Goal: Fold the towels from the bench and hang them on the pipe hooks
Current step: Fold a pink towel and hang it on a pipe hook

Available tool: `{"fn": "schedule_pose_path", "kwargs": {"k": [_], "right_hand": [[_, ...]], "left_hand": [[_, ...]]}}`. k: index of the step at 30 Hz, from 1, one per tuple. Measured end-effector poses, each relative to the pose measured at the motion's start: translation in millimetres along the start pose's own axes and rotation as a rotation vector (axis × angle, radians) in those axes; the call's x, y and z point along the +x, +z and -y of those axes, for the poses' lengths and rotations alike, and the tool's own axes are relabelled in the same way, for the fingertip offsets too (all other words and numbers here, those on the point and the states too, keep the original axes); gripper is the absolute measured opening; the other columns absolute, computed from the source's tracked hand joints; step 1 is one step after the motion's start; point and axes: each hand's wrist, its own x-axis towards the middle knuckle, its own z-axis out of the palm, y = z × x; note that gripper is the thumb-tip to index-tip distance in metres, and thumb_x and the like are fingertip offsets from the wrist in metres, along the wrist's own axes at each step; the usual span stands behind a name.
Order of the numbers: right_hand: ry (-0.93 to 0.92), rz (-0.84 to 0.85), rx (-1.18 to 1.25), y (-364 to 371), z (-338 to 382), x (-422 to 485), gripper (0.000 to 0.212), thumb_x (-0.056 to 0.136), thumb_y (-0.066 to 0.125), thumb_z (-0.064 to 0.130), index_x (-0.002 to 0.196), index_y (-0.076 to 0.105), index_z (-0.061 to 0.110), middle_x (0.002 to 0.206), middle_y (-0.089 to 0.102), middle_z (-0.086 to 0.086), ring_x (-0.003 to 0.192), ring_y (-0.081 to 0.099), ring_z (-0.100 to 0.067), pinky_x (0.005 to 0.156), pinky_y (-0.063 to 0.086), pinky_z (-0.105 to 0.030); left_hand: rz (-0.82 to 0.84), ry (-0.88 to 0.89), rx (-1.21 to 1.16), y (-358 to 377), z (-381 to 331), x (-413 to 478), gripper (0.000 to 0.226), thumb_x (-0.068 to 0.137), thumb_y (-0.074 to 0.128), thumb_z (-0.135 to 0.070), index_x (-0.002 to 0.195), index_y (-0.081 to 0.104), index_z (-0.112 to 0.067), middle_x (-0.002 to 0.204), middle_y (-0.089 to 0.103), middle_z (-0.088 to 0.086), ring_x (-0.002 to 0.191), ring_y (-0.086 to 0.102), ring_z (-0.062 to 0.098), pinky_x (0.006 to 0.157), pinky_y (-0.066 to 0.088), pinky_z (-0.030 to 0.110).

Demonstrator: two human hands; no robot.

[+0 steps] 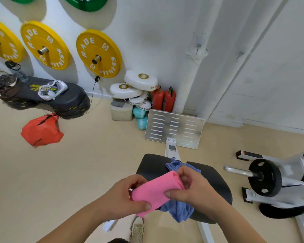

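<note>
A pink towel (154, 192), folded into a narrow band, is held above the black padded bench (153, 163). My left hand (125, 197) grips its lower left end. The upper right end is pinched in my right hand (191, 186). A crumpled blue towel (181, 210) lies on the bench beneath the pink one and hangs over the near edge. Two white pipes run up the wall ahead, each with a small hook (198, 46) and hook (240, 54) on it; both hooks are bare.
A perforated metal footplate (174, 128) stands past the bench, with red fire extinguishers (163, 99) and white boxing pads (140, 81) behind it. A barbell plate machine (265, 177) is at right. An orange bag (41, 131) and black stacked pads (47, 97) sit at left. Yellow weight plates (98, 53) hang on the wall.
</note>
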Motion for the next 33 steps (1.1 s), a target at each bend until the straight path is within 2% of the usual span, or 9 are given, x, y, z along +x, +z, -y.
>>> {"fn": "schedule_pose_path", "kwargs": {"k": [3,7,11,15,18,21,25,29,33], "right_hand": [[0.054,0.01,0.144,8.4,-15.9,-5.8,0.042,0.075,0.089,0.023,0.105,0.06,0.014,0.098,0.077,-0.007,0.095,0.075,-0.026,0.088,0.062,-0.041],[0.131,0.04,0.295,22.6,-23.9,-18.9,0.037,0.089,0.078,0.025,0.122,0.062,0.02,0.103,0.08,-0.005,0.093,0.078,-0.02,0.072,0.06,-0.02],[0.157,0.092,0.326,33.1,-21.0,-13.4,0.046,0.087,0.08,0.034,0.128,0.067,0.017,0.118,0.077,-0.003,0.11,0.073,-0.025,0.099,0.059,-0.043],[0.122,0.134,0.404,51.5,5.1,14.6,0.059,0.081,0.086,0.034,0.131,0.063,0.014,0.126,0.073,-0.006,0.116,0.07,-0.026,0.104,0.055,-0.048],[0.074,0.077,0.483,81.1,44.5,53.7,0.076,0.067,0.091,0.037,0.131,0.058,0.013,0.124,0.073,-0.007,0.112,0.072,-0.026,0.094,0.061,-0.043],[-0.016,0.091,0.49,115.7,90.5,100.5,0.084,0.063,0.093,0.032,0.137,0.055,0.024,0.128,0.069,-0.006,0.114,0.071,-0.027,0.091,0.059,-0.035],[-0.097,0.066,0.262,164.8,154.0,167.0,0.068,0.067,0.093,0.026,0.129,0.065,0.033,0.127,0.066,-0.001,0.113,0.068,-0.021,0.094,0.06,-0.038],[-0.051,0.045,0.206,189.0,204.5,217.4,0.055,0.072,0.091,0.02,0.123,0.069,0.02,0.118,0.073,-0.011,0.112,0.069,-0.033,0.099,0.056,-0.055],[-0.022,-0.062,0.212,190.8,244.6,242.9,0.053,0.074,0.086,0.019,0.123,0.066,0.015,0.115,0.076,-0.009,0.11,0.071,-0.027,0.1,0.056,-0.049]], "left_hand": [[0.024,-0.03,-0.021,2.8,1.4,-17.6,0.041,0.068,0.085,-0.021,0.101,0.067,-0.035,0.103,0.069,-0.012,0.095,0.069,0.011,0.073,0.057,0.025],[-0.049,-0.047,0.023,3.0,-2.2,-35.5,0.035,0.075,0.077,-0.006,0.098,0.068,-0.03,0.094,0.069,-0.015,0.078,0.065,0.001,0.062,0.051,0.016],[-0.173,-0.019,-0.166,-17.1,1.9,-40.2,0.038,0.076,0.071,-0.008,0.105,0.067,-0.032,0.098,0.071,-0.005,0.08,0.068,0.012,0.064,0.056,0.025],[-0.295,0.003,-0.355,-55.9,15.7,-41.6,0.044,0.083,0.076,-0.01,0.117,0.066,-0.036,0.112,0.072,0.0,0.102,0.068,0.025,0.078,0.06,0.031],[-0.328,0.029,-0.469,-106.9,34.5,-47.6,0.045,0.084,0.079,-0.005,0.121,0.067,-0.028,0.115,0.074,0.005,0.106,0.069,0.027,0.084,0.058,0.032],[-0.376,0.051,-0.476,-175.6,54.0,-46.7,0.045,0.081,0.08,-0.003,0.118,0.069,-0.026,0.111,0.074,0.007,0.098,0.069,0.026,0.08,0.059,0.033],[-0.337,0.094,-0.43,-273.3,72.0,-24.7,0.046,0.084,0.075,0.009,0.118,0.069,-0.022,0.107,0.075,0.006,0.087,0.067,0.018,0.073,0.058,0.029],[-0.322,0.127,-0.365,-364.4,72.7,5.9,0.046,0.084,0.075,0.008,0.118,0.068,-0.022,0.108,0.075,0.007,0.082,0.066,0.018,0.068,0.058,0.029],[-0.32,0.127,-0.359,-423.4,54.8,43.0,0.041,0.082,0.08,0.001,0.114,0.068,-0.023,0.108,0.075,0.004,0.078,0.073,0.025,0.064,0.059,0.027]]}}
